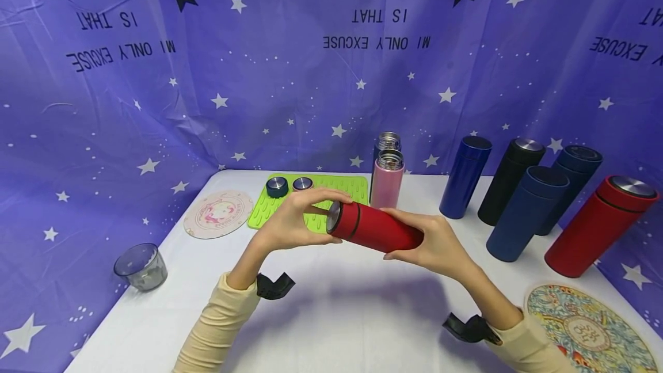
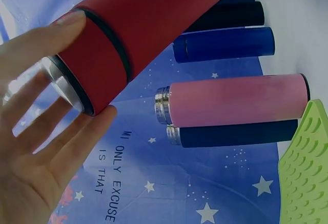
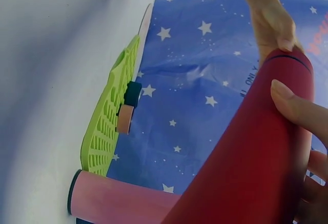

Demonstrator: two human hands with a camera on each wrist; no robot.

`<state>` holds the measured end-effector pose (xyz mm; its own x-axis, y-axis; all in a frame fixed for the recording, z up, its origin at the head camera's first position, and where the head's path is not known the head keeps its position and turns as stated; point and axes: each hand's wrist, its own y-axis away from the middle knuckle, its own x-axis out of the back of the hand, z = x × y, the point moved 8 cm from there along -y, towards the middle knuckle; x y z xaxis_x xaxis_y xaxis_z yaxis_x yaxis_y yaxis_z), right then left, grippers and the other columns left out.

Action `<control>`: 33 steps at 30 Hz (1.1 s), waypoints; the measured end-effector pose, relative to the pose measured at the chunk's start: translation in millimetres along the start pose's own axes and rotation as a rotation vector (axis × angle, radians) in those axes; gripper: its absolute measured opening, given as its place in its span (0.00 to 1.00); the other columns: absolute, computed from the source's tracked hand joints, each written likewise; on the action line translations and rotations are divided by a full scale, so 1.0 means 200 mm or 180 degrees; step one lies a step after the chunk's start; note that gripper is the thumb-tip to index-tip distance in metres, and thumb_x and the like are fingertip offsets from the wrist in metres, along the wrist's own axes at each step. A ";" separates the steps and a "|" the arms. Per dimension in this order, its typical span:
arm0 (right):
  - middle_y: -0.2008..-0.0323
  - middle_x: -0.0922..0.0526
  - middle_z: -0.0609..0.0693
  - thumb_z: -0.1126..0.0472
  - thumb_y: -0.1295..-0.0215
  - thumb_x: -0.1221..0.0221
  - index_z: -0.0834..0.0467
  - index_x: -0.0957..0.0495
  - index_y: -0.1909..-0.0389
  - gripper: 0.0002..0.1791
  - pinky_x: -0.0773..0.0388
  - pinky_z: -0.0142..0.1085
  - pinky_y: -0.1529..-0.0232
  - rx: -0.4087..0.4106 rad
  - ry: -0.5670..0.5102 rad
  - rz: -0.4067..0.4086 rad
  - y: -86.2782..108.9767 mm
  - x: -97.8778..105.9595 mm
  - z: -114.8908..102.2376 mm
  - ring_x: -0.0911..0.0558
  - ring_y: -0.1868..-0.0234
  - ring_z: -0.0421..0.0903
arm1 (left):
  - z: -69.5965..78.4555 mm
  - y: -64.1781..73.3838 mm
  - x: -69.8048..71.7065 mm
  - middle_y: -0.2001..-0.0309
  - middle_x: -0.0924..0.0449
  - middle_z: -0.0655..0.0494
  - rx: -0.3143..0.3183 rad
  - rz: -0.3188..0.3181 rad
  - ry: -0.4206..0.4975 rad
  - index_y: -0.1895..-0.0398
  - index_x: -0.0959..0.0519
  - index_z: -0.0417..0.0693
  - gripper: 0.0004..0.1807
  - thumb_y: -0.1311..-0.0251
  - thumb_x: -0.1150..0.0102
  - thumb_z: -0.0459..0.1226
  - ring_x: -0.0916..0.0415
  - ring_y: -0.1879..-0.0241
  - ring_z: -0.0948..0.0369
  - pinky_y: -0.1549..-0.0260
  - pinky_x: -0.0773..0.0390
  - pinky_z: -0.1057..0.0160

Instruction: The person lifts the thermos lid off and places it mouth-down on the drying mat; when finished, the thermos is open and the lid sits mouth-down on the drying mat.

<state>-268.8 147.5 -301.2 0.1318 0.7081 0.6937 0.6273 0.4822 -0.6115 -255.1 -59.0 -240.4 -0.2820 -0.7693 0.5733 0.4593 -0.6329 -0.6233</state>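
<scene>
Above the table a red thermos bottle (image 1: 380, 227) is held nearly on its side, its capped end toward the left. My left hand (image 1: 297, 220) grips the red lid (image 2: 92, 62), with the thumb on one side and the fingers at the steel top. The right hand (image 1: 432, 243) holds the body near its base, thumb and fingers on opposite sides. A thin black ring marks the seam between lid and body. Behind the red bottle stand a pink bottle (image 1: 387, 186) and a dark blue one (image 2: 238, 134), both lidless with bare steel necks.
Two loose lids, one dark (image 1: 277, 187) and one pinkish (image 3: 124, 119), lie on a green drying mat (image 1: 259, 212). Several capped bottles, including a blue one (image 1: 465, 177) and another red one (image 1: 595, 229), stand at right. A glass cup (image 1: 142, 267) and round mats (image 1: 217, 214) sit around.
</scene>
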 end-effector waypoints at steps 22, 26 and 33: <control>0.54 0.16 0.46 0.46 0.66 0.20 0.48 0.23 0.40 0.44 0.19 0.36 0.66 -0.0187 0.0045 -0.0146 0.01 -0.02 0.03 0.17 0.62 0.41 | -0.06 0.01 -0.04 0.46 0.24 0.46 0.0338 -0.0148 -0.0119 0.44 0.25 0.37 0.34 0.58 0.24 0.28 0.28 0.45 0.55 0.58 0.17 0.52; 0.55 0.16 0.44 0.44 0.63 0.22 0.46 0.23 0.40 0.43 0.19 0.34 0.66 -0.0385 -0.0239 -0.0313 0.01 -0.03 0.06 0.19 0.63 0.39 | -0.06 0.01 -0.05 0.44 0.25 0.44 0.0174 -0.0219 -0.0031 0.44 0.26 0.36 0.34 0.59 0.24 0.26 0.30 0.43 0.54 0.57 0.18 0.51; 0.54 0.16 0.45 0.43 0.63 0.22 0.47 0.23 0.40 0.43 0.19 0.35 0.66 -0.0339 -0.0171 -0.0238 0.00 -0.02 0.05 0.18 0.63 0.40 | -0.05 0.00 -0.04 0.46 0.24 0.42 0.0035 -0.0174 -0.0053 0.45 0.26 0.33 0.34 0.60 0.24 0.25 0.28 0.44 0.54 0.58 0.17 0.54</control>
<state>-275.9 149.8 -308.2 0.0420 0.7002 0.7127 0.7122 0.4793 -0.5129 -260.8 -53.7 -249.8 -0.2930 -0.7320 0.6151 0.4528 -0.6728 -0.5851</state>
